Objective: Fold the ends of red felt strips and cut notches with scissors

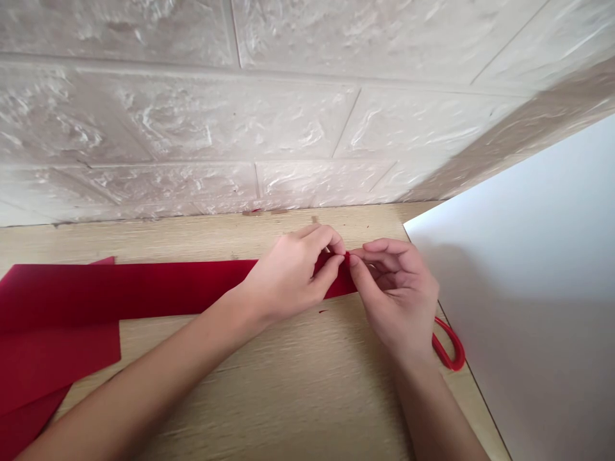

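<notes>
A long strip of red fabric (177, 288) stretches across the wooden table, from the left edge to under both hands. Thumb and forefinger of my left hand (298, 269) pinch a small raised bit of the fabric near its right end. Close against it, my right hand (398, 282) pinches the same bit from the other side, its other fingers curled. The fingertips almost meet. Part of the strip is hidden beneath my left hand. The red handle loop of what look like scissors (451, 349) shows beside my right wrist; the rest is covered.
More red fabric (57, 365) lies in layers at the left. A white board or sheet (528, 307) slants along the right side. Behind the wooden table (269, 397) rises a white brick-patterned wall (202, 121). Tiny red scraps (323, 312) dot the wood.
</notes>
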`<state>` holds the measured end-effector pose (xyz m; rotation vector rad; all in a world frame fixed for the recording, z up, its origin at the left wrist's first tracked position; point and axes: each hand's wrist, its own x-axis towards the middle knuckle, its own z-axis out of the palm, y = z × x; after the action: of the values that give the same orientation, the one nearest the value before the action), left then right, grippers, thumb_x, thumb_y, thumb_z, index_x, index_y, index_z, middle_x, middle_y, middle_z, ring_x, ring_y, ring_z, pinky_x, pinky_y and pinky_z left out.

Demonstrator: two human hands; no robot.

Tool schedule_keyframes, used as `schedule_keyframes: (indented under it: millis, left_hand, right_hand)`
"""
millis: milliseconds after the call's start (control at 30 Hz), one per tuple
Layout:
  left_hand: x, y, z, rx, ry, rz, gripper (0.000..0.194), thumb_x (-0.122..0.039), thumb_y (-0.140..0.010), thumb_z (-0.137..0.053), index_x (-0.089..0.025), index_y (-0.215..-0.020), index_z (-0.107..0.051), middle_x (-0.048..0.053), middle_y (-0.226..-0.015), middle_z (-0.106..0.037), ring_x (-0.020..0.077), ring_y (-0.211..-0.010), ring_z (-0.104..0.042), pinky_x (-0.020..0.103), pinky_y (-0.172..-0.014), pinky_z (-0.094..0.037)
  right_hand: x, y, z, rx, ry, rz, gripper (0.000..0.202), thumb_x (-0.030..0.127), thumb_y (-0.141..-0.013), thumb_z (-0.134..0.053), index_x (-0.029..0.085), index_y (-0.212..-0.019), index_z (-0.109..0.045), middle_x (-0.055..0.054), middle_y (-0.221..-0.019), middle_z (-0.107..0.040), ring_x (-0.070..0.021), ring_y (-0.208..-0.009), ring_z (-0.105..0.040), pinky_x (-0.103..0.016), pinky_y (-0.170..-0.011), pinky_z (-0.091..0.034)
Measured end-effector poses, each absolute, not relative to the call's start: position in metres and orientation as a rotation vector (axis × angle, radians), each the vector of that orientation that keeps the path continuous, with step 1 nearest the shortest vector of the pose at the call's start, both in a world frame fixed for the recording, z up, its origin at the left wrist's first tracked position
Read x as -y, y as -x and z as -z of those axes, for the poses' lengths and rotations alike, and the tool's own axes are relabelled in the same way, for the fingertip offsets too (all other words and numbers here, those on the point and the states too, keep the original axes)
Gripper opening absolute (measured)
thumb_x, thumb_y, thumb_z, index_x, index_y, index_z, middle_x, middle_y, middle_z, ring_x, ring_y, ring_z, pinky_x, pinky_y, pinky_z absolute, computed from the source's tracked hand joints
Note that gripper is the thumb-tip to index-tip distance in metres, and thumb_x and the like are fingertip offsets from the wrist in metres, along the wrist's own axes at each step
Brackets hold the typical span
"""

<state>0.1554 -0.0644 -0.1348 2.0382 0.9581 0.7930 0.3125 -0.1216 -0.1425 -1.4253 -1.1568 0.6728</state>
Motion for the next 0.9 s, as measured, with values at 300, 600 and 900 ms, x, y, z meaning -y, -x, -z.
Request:
schedule_keyframes:
  millis: [300, 600, 900]
  left_hand:
    - [0.0640, -0.1556, 0.1352, -0.976, -2.036, -0.811, 0.007, -0.020, -0.094, -0.056, -0.017, -0.092, -0.062, 0.001, -0.088, -0.070, 0.0112, -0.074, -0.062, 0.024, -0.060, -0.045]
    - [0.0644, -0.1561, 0.1326, -0.984, -1.996, -0.791, 0.008, -0.019, -0.094, -0.057, -0.017, -0.092, -0.064, 0.000, -0.087, -0.071, 0.0095, -0.069, -0.060, 0.023, -0.058, -0.045]
    - [0.0641, -0.1558, 0.1331, -0.999, -1.995, -0.782, 0.009, -0.019, -0.092, -0.058, -0.016, -0.091, -0.067, 0.000, -0.085, -0.073, 0.0091, -0.070, -0.064, 0.021, -0.056, -0.044]
  right_hand:
    - [0.1227, -0.3115, 0.1430, 1.134, 1.421, -0.681, 0.021, 0.019, -0.083, -0.077, 0.024, -0.096, -0.062, 0.001, -0.084, -0.079, -0.0149, -0.077, -0.078, -0.027, -0.072, -0.067]
    - [0.1232, -0.3129, 0.1445, 1.214, 1.431, -0.641, 0.018, 0.019, -0.086, -0.076, 0.023, -0.098, -0.063, 0.000, -0.086, -0.078, -0.0147, -0.077, -0.078, -0.026, -0.072, -0.067]
    - [0.1239, -0.3134, 0.1471, 1.230, 1.427, -0.633, 0.018, 0.016, -0.087, -0.075, 0.024, -0.100, -0.065, 0.001, -0.088, -0.077, -0.0128, -0.080, -0.077, -0.024, -0.074, -0.066]
